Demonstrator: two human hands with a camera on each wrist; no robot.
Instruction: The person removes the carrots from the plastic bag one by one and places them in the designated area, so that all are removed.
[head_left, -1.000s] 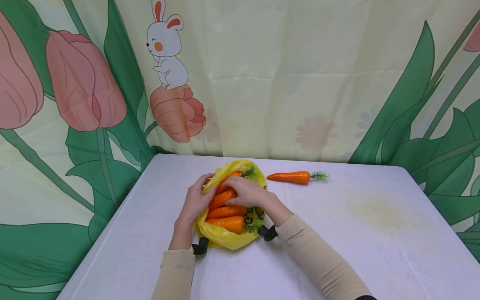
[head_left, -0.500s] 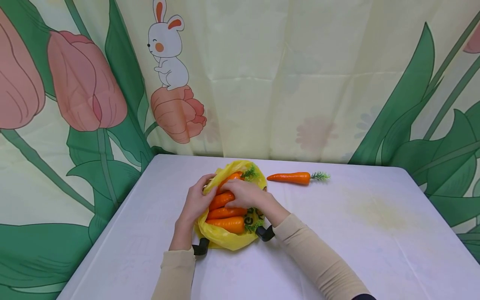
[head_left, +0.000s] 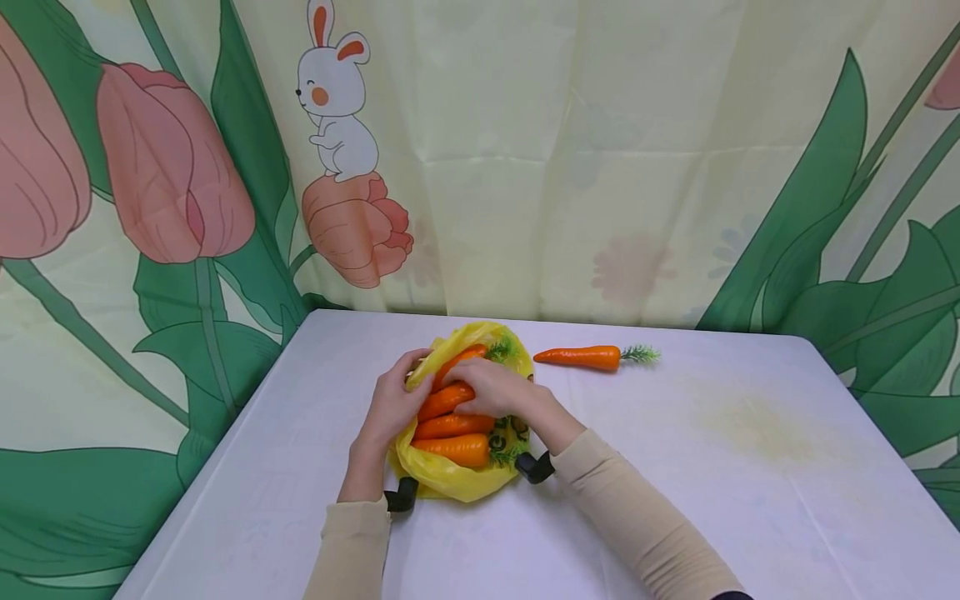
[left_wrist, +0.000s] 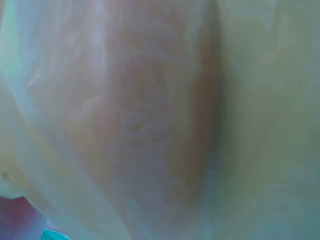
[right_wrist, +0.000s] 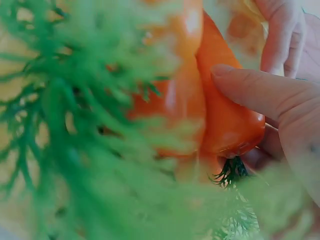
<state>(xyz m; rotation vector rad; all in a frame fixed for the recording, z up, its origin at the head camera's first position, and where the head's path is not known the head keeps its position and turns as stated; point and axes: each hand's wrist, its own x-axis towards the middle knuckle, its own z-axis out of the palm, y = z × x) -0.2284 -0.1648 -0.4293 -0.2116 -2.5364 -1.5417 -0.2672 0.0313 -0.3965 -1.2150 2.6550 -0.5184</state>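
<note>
While the yellow bag [head_left: 450,475] rim is pinched by the left hand [head_left: 395,402], a carrot [head_left: 444,401] inside stays clasped by the right hand [head_left: 491,388]. Little has shifted since a moment ago. Beside the bag, one spare carrot [head_left: 585,356] is left on the worktop [head_left: 675,500].

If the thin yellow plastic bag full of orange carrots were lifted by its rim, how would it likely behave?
The thin yellow plastic bag looks crumpled and limp, so it would probably sag rather than hold shape. Several orange carrots lie stacked at its open mouth and could slide or roll out. The left hand grips the rim, the right hand holds a carrot.
</note>
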